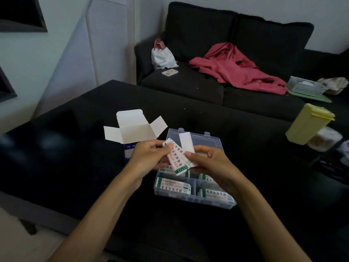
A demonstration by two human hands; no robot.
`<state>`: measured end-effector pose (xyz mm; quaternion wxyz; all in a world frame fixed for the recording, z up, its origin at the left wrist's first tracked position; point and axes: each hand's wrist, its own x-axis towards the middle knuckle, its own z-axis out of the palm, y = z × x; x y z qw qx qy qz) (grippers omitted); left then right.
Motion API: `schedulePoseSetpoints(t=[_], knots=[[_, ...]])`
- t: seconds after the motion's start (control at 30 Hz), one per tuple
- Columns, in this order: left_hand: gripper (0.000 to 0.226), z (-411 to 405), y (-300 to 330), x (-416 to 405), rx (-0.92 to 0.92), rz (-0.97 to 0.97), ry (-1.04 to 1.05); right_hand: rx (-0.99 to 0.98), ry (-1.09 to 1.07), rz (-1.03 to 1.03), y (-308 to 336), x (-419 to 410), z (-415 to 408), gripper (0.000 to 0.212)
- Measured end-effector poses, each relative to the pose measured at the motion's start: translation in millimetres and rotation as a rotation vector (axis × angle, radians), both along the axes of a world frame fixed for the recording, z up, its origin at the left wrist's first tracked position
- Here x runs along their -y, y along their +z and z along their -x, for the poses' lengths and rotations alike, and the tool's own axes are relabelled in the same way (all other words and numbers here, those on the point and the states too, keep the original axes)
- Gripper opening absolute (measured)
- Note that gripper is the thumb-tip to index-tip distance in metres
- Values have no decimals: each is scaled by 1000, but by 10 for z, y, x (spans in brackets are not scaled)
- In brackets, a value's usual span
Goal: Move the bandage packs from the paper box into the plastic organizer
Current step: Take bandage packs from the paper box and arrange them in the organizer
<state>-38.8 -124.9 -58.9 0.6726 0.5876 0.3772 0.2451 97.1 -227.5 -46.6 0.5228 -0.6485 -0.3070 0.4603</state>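
— Well, what is seen, starting from the largest thing?

— A dark sofa [217,53] is seen behind the black tabletop [255,148]. On its seat a red garment [232,67] is spread, with a white drawstring bag [162,57] and a phone [170,72] beside its left arm.

— And on the tabletop?

— Near the middle, the paper box [135,129] is stood with its flaps opened upward. Just to its right, touching or nearly so, the plastic organizer [213,202] is laid open, its lid [205,140] tipped back. Toward the right edge a yellow container [307,124] is placed.

— Where are the bandage packs found?

— Several packs [174,187] are already lodged in the near compartments of the organizer. A small stack of bandage packs [177,157] is held above the organizer's far half, tilted, with a white strip [186,142] raised behind it.

— How are the hands set?

— The stack is grasped by the left hand [149,157], thumb laid on its upper face and fingers curled beneath. It is pinched from the other side by the right hand [207,161], fingers bent around its edge.
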Motion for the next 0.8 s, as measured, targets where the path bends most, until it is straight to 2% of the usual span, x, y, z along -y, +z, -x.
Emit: schedulePoseSetpoints(t=[0.1, 0.17, 0.2, 0.27, 0.33, 0.37, 0.43, 0.6, 0.67, 0.73, 0.8], knots=[[10, -42, 2, 33, 56, 38, 51, 11, -59, -23, -35, 11, -31, 14], [6, -58, -16, 54, 73, 33, 105, 117, -149, -107, -70, 17, -44, 16], [5, -68, -25, 67, 81, 28, 131, 275, -214, -182, -98, 15, -45, 18], [5, -81, -48, 85, 92, 16, 169, 747, -281, -340, -159, 0, -26, 21], [10, -95, -58, 95, 106, 39, 176, 1200, -175, -393, -244, -35, 13, 25], [15, -101, -62, 92, 119, 71, 172, 1353, -109, -371, -303, -54, 25, 26], [25, -105, -55, 89, 142, 165, 156, 1488, -52, -294, -399, -81, 43, 26], [33, -100, -7, 83, 236, 385, 118, 1453, -21, -178, -401, -102, 85, 45], [28, -119, -8, 96, 188, 336, 87, 1387, -23, -188, -411, -104, 72, 38], [25, -149, -21, 123, 126, 247, 68, 1227, -102, -201, -397, -109, 60, 27], [24, -176, -17, 148, 106, 185, 75, 907, -179, -167, -332, -98, 52, 28]])
